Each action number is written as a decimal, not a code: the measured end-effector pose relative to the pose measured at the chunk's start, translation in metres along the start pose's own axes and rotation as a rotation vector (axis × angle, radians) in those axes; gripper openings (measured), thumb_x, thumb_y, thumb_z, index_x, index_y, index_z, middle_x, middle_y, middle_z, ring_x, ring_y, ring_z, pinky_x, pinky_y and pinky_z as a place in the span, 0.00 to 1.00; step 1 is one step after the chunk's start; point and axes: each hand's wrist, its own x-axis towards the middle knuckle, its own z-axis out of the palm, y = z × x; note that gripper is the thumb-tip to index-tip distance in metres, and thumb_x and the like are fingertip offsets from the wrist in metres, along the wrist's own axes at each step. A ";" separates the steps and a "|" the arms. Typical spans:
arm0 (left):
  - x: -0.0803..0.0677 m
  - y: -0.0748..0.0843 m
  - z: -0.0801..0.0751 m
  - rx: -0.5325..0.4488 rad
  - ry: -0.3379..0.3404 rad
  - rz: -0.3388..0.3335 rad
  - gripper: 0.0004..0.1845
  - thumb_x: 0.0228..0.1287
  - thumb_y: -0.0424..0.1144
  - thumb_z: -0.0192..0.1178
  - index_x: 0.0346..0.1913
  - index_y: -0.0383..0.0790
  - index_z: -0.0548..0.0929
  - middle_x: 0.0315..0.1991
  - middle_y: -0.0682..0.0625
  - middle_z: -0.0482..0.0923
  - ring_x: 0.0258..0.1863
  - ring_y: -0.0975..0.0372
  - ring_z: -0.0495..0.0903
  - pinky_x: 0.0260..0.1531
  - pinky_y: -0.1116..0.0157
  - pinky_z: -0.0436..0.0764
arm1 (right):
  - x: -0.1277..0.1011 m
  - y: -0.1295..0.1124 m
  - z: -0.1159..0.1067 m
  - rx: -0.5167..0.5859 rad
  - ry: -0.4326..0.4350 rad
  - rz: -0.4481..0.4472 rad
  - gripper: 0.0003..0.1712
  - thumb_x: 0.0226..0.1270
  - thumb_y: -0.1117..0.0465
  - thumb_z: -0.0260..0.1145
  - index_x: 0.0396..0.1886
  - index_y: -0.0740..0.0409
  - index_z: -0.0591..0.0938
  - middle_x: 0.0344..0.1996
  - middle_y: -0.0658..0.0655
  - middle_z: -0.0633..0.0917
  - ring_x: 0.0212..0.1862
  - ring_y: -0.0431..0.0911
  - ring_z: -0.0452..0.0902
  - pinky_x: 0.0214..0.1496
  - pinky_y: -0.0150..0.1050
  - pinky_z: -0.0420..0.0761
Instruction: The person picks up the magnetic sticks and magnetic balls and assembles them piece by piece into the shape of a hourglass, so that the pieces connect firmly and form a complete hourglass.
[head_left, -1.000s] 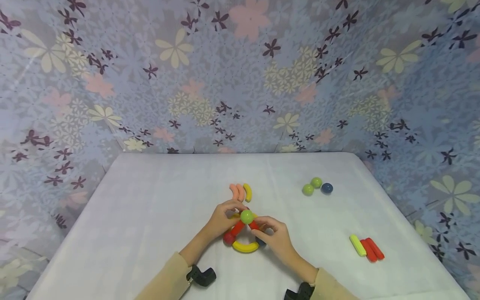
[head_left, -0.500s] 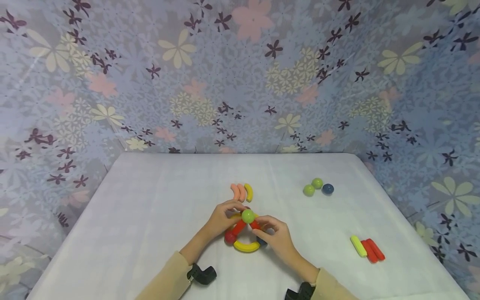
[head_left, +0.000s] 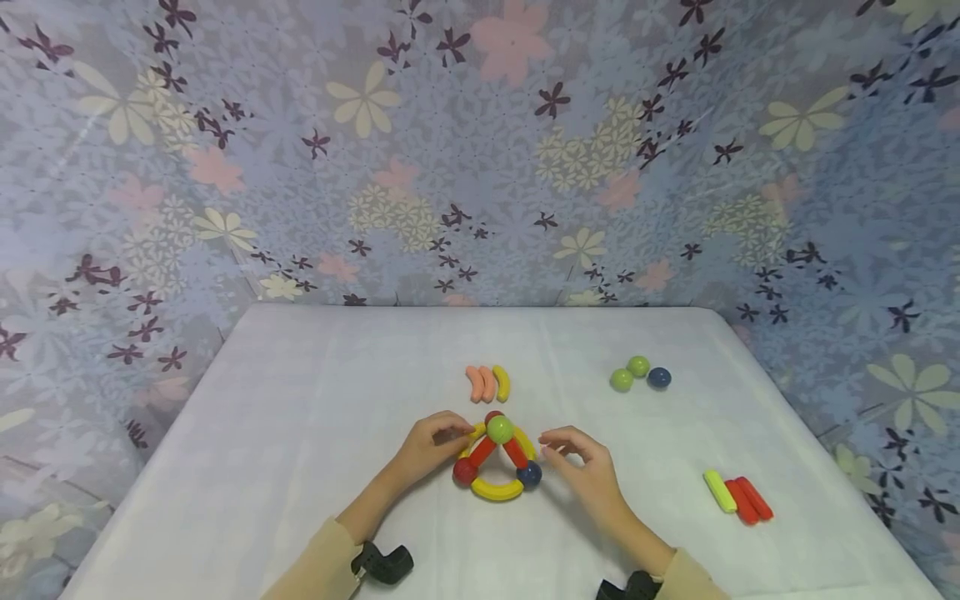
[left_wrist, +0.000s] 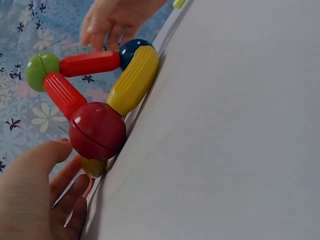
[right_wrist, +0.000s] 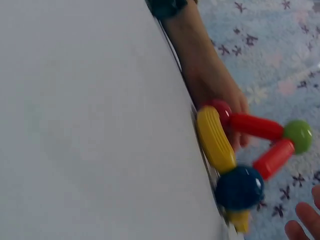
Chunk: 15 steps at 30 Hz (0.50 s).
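Observation:
A pyramid built of balls and rods stands on the table between the hands. Its round base has curved yellow rods (head_left: 497, 490), a dark red ball (head_left: 465, 472) at front left, a dark blue ball (head_left: 529, 474) at front right and another red ball at the back. Straight red rods (left_wrist: 90, 63) lean up to a green ball (head_left: 500, 430) on top. My left hand (head_left: 429, 447) is at the left side, loosely bent fingertips right by a yellow rod. To the right, my right hand (head_left: 587, 471) hovers apart from the blue ball, its relaxed fingers holding nothing.
Beyond the pyramid lie two pink curved rods (head_left: 481, 384) and a yellow curved rod (head_left: 502, 383). Two green balls (head_left: 622, 380) and a blue ball (head_left: 660, 378) sit back right. At right are a yellow-green rod (head_left: 720, 491) and two red rods (head_left: 747, 500).
Both hands have drawn away from the pyramid's upper part, the left hand leftward and the right hand rightward. The pyramid stays standing, its red rods and blue ball now uncovered.

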 end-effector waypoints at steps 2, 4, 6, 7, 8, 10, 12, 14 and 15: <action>-0.007 0.009 -0.003 0.000 0.010 -0.014 0.08 0.62 0.33 0.61 0.43 0.36 0.84 0.42 0.43 0.84 0.42 0.69 0.77 0.47 0.71 0.75 | -0.002 0.001 -0.011 -0.033 0.060 0.023 0.08 0.56 0.76 0.65 0.36 0.69 0.83 0.33 0.67 0.85 0.36 0.34 0.78 0.39 0.27 0.77; -0.014 0.020 -0.005 -0.001 0.012 -0.019 0.08 0.62 0.32 0.61 0.43 0.34 0.84 0.41 0.42 0.84 0.40 0.71 0.75 0.44 0.72 0.74 | -0.005 0.004 -0.024 -0.063 0.129 0.064 0.08 0.56 0.77 0.64 0.36 0.69 0.83 0.33 0.67 0.85 0.35 0.34 0.78 0.39 0.25 0.77; -0.019 0.029 -0.007 -0.004 0.003 -0.007 0.08 0.62 0.32 0.61 0.42 0.32 0.84 0.41 0.41 0.84 0.39 0.71 0.75 0.43 0.72 0.74 | -0.009 0.012 -0.039 -0.098 0.208 0.118 0.08 0.56 0.77 0.64 0.36 0.67 0.84 0.33 0.64 0.86 0.36 0.32 0.78 0.39 0.23 0.76; -0.021 0.032 -0.008 -0.003 -0.002 0.004 0.09 0.62 0.33 0.61 0.42 0.32 0.84 0.41 0.40 0.84 0.39 0.69 0.76 0.42 0.71 0.75 | -0.012 0.018 -0.047 -0.119 0.252 0.143 0.09 0.56 0.77 0.65 0.36 0.66 0.84 0.32 0.59 0.87 0.35 0.31 0.78 0.39 0.22 0.75; -0.022 0.034 -0.008 -0.005 -0.008 0.016 0.09 0.62 0.33 0.62 0.42 0.32 0.84 0.41 0.40 0.84 0.39 0.66 0.77 0.42 0.70 0.75 | -0.016 0.024 -0.055 -0.139 0.295 0.165 0.09 0.56 0.77 0.65 0.36 0.66 0.84 0.31 0.54 0.87 0.35 0.30 0.78 0.39 0.21 0.75; -0.024 0.036 -0.008 -0.013 -0.021 0.043 0.09 0.60 0.33 0.63 0.41 0.33 0.85 0.40 0.40 0.83 0.39 0.60 0.79 0.41 0.67 0.77 | -0.024 0.035 -0.072 -0.202 0.390 0.210 0.09 0.56 0.75 0.67 0.36 0.64 0.85 0.29 0.42 0.86 0.34 0.27 0.77 0.38 0.19 0.73; -0.025 0.037 -0.008 -0.014 -0.018 0.076 0.08 0.57 0.32 0.65 0.40 0.33 0.85 0.39 0.40 0.83 0.39 0.54 0.79 0.39 0.64 0.78 | -0.033 0.044 -0.088 -0.266 0.483 0.236 0.09 0.55 0.74 0.68 0.37 0.63 0.85 0.28 0.31 0.82 0.33 0.24 0.75 0.38 0.17 0.72; -0.025 0.036 -0.007 -0.017 -0.002 0.110 0.07 0.55 0.30 0.67 0.38 0.34 0.85 0.37 0.40 0.83 0.36 0.51 0.78 0.35 0.63 0.78 | -0.041 0.047 -0.103 -0.337 0.558 0.248 0.09 0.54 0.73 0.68 0.37 0.65 0.85 0.28 0.26 0.78 0.32 0.24 0.72 0.38 0.17 0.69; -0.026 0.035 -0.007 -0.014 0.008 0.122 0.07 0.54 0.30 0.67 0.37 0.34 0.85 0.36 0.40 0.83 0.35 0.50 0.77 0.34 0.64 0.78 | -0.045 0.049 -0.109 -0.363 0.593 0.251 0.10 0.54 0.73 0.68 0.38 0.65 0.85 0.28 0.25 0.77 0.31 0.23 0.72 0.37 0.16 0.69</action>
